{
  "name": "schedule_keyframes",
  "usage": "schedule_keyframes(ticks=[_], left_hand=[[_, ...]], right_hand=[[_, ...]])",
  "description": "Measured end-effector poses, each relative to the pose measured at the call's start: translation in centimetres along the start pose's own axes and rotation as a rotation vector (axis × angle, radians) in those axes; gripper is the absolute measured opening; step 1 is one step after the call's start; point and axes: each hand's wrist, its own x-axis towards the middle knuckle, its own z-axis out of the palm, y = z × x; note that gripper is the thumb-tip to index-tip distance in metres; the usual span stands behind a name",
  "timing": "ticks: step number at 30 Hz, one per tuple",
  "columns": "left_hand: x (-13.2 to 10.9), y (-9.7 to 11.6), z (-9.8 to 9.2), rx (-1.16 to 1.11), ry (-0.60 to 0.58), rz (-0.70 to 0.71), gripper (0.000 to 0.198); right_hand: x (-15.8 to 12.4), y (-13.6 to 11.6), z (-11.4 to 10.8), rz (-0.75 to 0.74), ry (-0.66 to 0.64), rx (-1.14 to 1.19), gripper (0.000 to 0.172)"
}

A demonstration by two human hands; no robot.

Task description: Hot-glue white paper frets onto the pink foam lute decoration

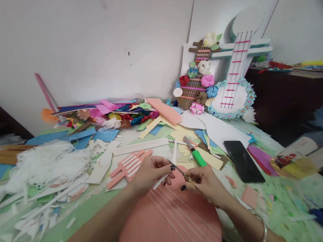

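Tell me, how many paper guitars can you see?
3. A pink guitar lies flat in front; a brown guitar with flowers leans on the wall; a white guitar stands right of it. The paper heap could hide others.

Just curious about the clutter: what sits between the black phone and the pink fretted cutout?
In the head view, a green-handled cutter lies between the black phone and pink fretted cutout, on yellow paper scraps.

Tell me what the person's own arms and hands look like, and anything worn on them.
Both forearms are bare, with no sleeves in view. The left hand and right hand have dark polish on the fingernails. A silver-coloured bangle circles the right wrist. No rings or watch can be made out.
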Motion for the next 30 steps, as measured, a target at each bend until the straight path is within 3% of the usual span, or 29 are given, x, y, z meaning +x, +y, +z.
schedule_keyframes(ticks=[16,21,26,30], left_hand=[[0.4,-0.3,-0.5,-0.024,-0.023,0.044,0.024],[0.8,-0.5,-1.3,-0.012,-0.001,0.036,0.030],[1.1,-0.6,-1.5,0.113,0.070,0.067,0.035],[3.2,-0.2,-1.4,0.275,0.106,0.076,0.031]], right_hand=[[0.2,0.4,0.1,0.030,0.037,0.108,0.044],[0.6,1.3,-0.8,0.116,0.264,0.310,0.044],[1.3,2.2,-1.7,0.103,0.479,0.439,0.043],[1.5,2.5,-2.1,0.082,0.580,0.432,0.042]])
